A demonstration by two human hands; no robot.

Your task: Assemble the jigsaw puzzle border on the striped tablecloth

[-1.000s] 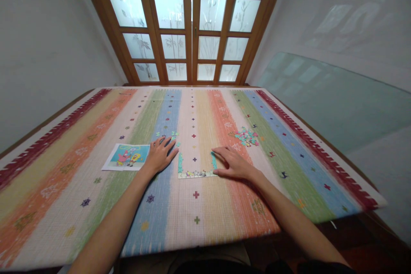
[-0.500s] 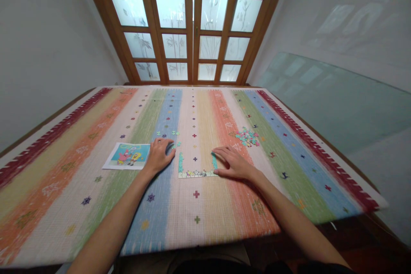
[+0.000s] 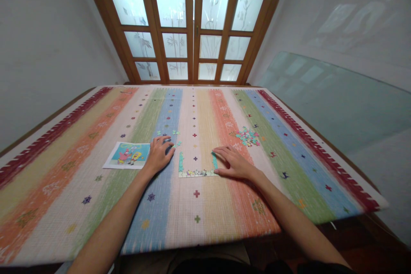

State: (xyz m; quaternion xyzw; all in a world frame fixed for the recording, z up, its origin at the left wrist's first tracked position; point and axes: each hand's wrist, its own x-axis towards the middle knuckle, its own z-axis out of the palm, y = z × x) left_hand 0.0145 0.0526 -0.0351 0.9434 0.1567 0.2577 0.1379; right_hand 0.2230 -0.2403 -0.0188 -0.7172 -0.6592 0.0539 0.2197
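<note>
A partly joined jigsaw puzzle (image 3: 195, 174) lies on the striped cloth as a U: a bottom row with a short teal column at each side. My left hand (image 3: 159, 154) is left of it, thumb and forefinger drawn together on a small teal puzzle piece (image 3: 174, 146), mostly hidden by the fingertips. Several loose teal pieces (image 3: 175, 132) lie just beyond those fingers. My right hand (image 3: 233, 162) rests at the puzzle's right column, fingers stretched and thumb apart, touching its top and bottom ends. A picture card (image 3: 126, 155) with cartoon figures lies beside my left wrist.
A heap of mixed puzzle pieces (image 3: 248, 136) sits beyond my right hand. The striped tablecloth (image 3: 186, 214) covers the table, whose near edge is in front of my body. Wooden glass-paned doors (image 3: 192, 30) stand behind, and a glass panel (image 3: 337, 98) leans at right.
My left thumb and forefinger have drawn closer together at the small teal piece. My right hand stays at the puzzle's right column.
</note>
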